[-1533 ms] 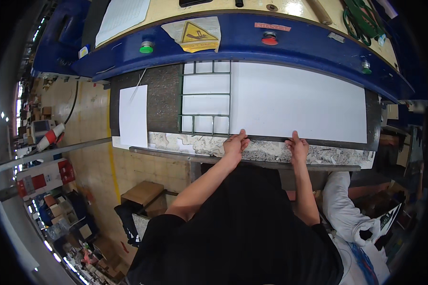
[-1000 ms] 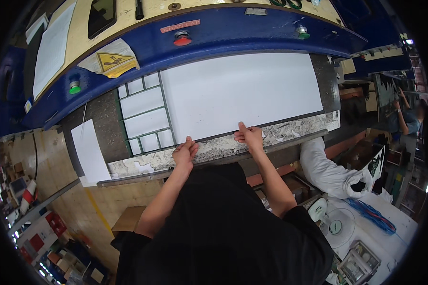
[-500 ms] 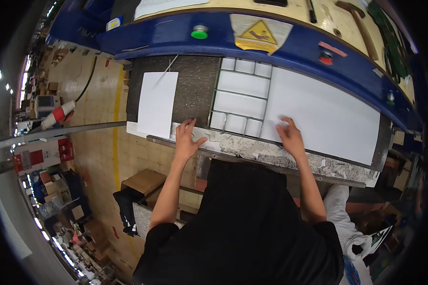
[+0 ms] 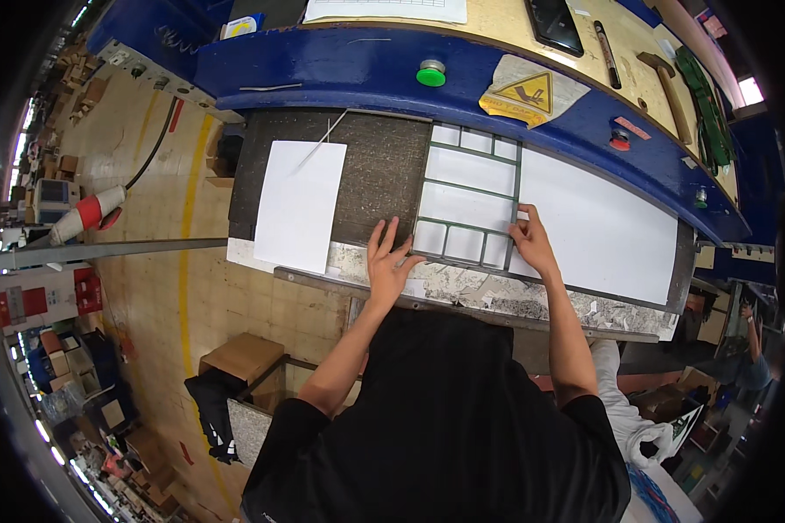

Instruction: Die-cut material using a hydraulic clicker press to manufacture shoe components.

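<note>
A cutting die (image 4: 469,190), a green-edged metal frame split into several compartments, lies flat with white material showing through it. It covers the left part of a large white sheet (image 4: 597,228). My right hand (image 4: 534,247) has its curled fingers and thumb on the die's right rail. At the die's near left corner, my left hand (image 4: 387,268) spreads its fingers, the thumb reaching the corner. Further left, a smaller white sheet (image 4: 296,205) rests on the dark board (image 4: 379,174), with a thin pale strip (image 4: 323,139) across its top.
Beyond the board runs a blue machine beam (image 4: 340,74) with a green button (image 4: 431,73) and a red button (image 4: 619,139). A phone (image 4: 554,26), a marker (image 4: 608,54) and a hammer (image 4: 672,91) lie on top. A cardboard box (image 4: 244,362) stands at lower left.
My right hand has come down onto the die's right rail from above the sheet. My left hand has moved right to the die's near left corner. The view has shifted.
</note>
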A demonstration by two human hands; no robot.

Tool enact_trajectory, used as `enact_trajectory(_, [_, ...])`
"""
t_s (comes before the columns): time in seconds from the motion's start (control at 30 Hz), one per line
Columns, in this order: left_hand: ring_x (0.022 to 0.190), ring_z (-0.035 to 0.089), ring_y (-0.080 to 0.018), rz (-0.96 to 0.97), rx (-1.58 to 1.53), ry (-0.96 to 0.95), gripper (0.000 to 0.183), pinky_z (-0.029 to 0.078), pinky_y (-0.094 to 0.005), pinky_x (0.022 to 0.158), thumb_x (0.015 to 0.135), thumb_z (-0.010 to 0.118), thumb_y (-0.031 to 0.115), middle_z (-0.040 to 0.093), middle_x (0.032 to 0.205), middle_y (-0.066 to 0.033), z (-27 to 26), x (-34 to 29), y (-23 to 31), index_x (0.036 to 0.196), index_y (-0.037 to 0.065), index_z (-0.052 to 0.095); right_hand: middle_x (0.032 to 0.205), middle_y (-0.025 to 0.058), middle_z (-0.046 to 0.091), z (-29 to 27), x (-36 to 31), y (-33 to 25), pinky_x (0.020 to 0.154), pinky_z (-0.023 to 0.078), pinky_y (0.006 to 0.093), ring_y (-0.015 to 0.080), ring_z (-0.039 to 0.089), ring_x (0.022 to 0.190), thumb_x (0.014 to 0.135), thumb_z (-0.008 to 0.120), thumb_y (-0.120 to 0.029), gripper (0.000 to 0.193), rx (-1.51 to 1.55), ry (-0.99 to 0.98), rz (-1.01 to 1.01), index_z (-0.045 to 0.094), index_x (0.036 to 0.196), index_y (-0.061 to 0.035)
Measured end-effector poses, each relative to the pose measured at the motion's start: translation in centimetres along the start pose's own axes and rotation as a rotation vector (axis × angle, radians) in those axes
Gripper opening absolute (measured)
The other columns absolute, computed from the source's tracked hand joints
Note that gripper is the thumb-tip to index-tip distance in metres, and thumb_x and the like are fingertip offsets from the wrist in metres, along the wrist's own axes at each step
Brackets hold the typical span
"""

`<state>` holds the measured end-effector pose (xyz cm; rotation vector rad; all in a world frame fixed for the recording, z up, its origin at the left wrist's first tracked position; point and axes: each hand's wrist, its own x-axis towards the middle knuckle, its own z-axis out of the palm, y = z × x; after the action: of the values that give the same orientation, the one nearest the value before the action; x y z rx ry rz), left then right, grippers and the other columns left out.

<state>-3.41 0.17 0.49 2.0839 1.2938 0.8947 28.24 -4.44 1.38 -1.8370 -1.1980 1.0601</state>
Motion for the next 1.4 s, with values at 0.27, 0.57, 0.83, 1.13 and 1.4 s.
enact_trajectory(0.27, [0.133, 0.035, -0.0383, -0.081, 0.091, 0.005, 0.051, 0.031, -0.0492, 0.108, 0.067, 0.081, 0.032, 0.04, 0.146, -0.013, 1.8, -0.6, -1.5, 0.11, 0.006, 0.07, 0.053, 0.0015, 0.05, 0.2, 0.4, 0.5, 0.043, 0.039, 0.027, 0.0109, 0.049, 0.044, 0.088, 0.06, -0.009, 0.05, 0.032, -0.006, 0.045, 0.036, 0.131, -0.0029])
enact_trajectory(0.57, [0.136, 0.03, -0.0347, -0.075, 0.008, -0.034, 0.045, 0.028, -0.0457, 0.11, 0.066, 0.083, 0.021, 0.041, 0.146, -0.0128, 1.8, -0.3, -1.8, 0.107, 0.006, 0.072, 0.054, 0.0001, 0.047, -0.8, 1.2, 0.1, 0.042, 0.04, 0.0241, 0.0073, 0.044, 0.044, 0.089, 0.059, -0.006, 0.078, 0.182, -0.142, 0.101, 0.012, 0.152, -0.0083])
enact_trajectory(0.83, [0.136, 0.031, -0.0355, -0.083, -0.024, -0.009, 0.044, 0.029, -0.0458, 0.11, 0.065, 0.083, 0.02, 0.041, 0.146, -0.0137, 1.9, -0.8, -2.0, 0.105, 0.004, 0.073, 0.056, -0.0015, 0.046, -0.3, 0.4, 0.3, 0.042, 0.039, 0.0229, 0.0065, 0.044, 0.045, 0.088, 0.059, -0.004, 0.078, 0.231, -0.119, 0.107, 0.014, 0.152, -0.007])
enact_trajectory(1.13, [0.137, 0.029, -0.0329, -0.105, -0.05, -0.045, 0.043, 0.027, -0.0432, 0.111, 0.066, 0.082, 0.015, 0.043, 0.145, -0.0127, 1.7, -1.0, -1.9, 0.105, 0.001, 0.071, 0.057, -0.0024, 0.045, -0.3, -0.1, 0.0, 0.043, 0.04, 0.023, 0.0061, 0.044, 0.048, 0.087, 0.06, -0.003, 0.079, 0.224, -0.118, 0.121, 0.017, 0.152, -0.0121])
enact_trajectory(1.4, [0.138, 0.028, -0.0331, -0.122, -0.073, -0.067, 0.04, 0.027, -0.0426, 0.111, 0.067, 0.082, 0.012, 0.044, 0.144, -0.0121, 1.8, -0.6, -1.8, 0.103, -0.002, 0.07, 0.056, -0.0024, 0.045, -0.5, 0.2, 0.4, 0.043, 0.039, 0.023, 0.0061, 0.044, 0.047, 0.087, 0.059, -0.002, 0.078, 0.271, -0.132, 0.112, 0.016, 0.152, -0.0116])
